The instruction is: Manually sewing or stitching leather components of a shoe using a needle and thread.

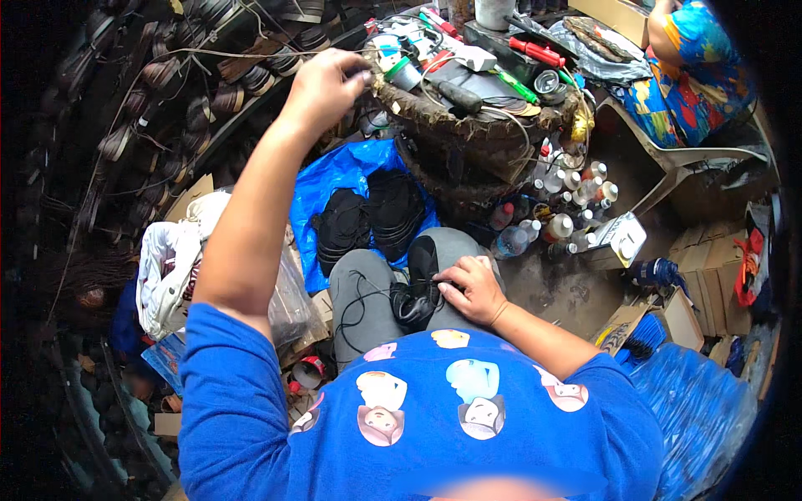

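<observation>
A black shoe (pixel 420 260) rests on my lap between my grey-clad thighs. My right hand (pixel 476 290) is closed at its edge, thumb and fingertips pinched together on the black material. A thin black cord (pixel 361 299) hangs in loose loops over my left thigh beside the shoe. My left arm reaches far forward, and my left hand (pixel 328 90) is raised at the left rim of a round, worn work stand (pixel 468 125). Its fingers are curled with the thumb pressed in; whatever they pinch is too small to make out.
Tools, including a red-handled one (pixel 537 53), cover the stand's top. Stacked black shoe parts (pixel 396 209) lie on a blue plastic sheet (pixel 313 179) before my knees. Several bottles (pixel 561 225) stand right of the stand, near a chair (pixel 710 156). Another person (pixel 693 75) sits far right.
</observation>
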`<action>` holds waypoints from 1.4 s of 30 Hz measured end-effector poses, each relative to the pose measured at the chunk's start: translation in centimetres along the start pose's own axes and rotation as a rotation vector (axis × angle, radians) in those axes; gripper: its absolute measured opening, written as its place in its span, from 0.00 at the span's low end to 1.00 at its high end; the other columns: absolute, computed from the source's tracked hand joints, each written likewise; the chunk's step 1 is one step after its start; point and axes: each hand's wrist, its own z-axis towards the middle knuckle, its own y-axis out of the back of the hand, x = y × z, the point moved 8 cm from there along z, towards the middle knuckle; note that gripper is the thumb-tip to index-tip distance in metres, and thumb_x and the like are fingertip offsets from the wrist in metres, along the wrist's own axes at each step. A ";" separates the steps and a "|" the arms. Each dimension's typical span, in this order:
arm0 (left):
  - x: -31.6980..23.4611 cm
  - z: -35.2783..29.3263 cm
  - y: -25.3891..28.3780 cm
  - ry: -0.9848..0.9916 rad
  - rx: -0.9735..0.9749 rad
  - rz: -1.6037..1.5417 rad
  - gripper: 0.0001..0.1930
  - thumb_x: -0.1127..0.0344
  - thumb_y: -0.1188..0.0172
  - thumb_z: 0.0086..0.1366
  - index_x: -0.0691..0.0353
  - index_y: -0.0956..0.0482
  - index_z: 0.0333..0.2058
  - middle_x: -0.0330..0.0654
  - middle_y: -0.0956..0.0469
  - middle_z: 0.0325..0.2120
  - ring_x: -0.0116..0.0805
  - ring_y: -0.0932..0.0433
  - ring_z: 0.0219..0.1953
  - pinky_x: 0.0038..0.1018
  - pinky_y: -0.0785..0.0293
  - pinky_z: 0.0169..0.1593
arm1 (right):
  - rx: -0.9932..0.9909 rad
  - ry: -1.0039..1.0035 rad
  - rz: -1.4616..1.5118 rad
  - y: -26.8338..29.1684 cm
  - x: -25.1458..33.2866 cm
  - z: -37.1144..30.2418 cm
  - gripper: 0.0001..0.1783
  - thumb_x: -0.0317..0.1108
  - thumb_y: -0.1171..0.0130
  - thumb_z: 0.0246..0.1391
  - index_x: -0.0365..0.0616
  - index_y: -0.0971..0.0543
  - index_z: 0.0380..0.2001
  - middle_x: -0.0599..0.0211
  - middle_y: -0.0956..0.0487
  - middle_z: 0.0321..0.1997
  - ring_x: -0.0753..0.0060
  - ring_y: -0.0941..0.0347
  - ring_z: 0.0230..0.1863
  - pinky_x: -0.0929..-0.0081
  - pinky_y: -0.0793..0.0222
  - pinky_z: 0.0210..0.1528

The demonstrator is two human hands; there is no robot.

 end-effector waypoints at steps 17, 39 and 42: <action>3.2 8.5 -7.4 0.001 0.304 0.594 0.15 0.51 0.43 0.56 0.48 0.19 0.39 0.43 0.24 0.41 0.44 0.26 0.46 0.40 0.29 0.46 | 0.060 0.004 0.084 -0.5 -1.2 0.9 0.08 0.39 0.43 0.47 0.53 0.21 0.32 0.70 0.30 0.27 0.67 0.32 0.34 0.68 0.46 0.41; 8.4 6.8 -5.7 0.426 0.122 -0.095 0.12 0.58 0.36 0.53 0.55 0.17 0.35 0.42 0.18 0.31 0.34 0.20 0.35 0.28 0.28 0.43 | 0.075 -0.002 0.068 -1.1 -1.3 1.5 0.08 0.37 0.43 0.48 0.53 0.20 0.32 0.70 0.30 0.25 0.67 0.33 0.33 0.68 0.46 0.41; 8.8 6.8 -5.7 0.366 0.073 -0.053 0.12 0.59 0.35 0.52 0.57 0.17 0.34 0.43 0.18 0.29 0.33 0.20 0.32 0.28 0.27 0.41 | 0.086 -0.010 0.072 -1.2 -1.2 1.6 0.08 0.37 0.43 0.48 0.53 0.20 0.32 0.70 0.30 0.25 0.67 0.33 0.33 0.68 0.46 0.41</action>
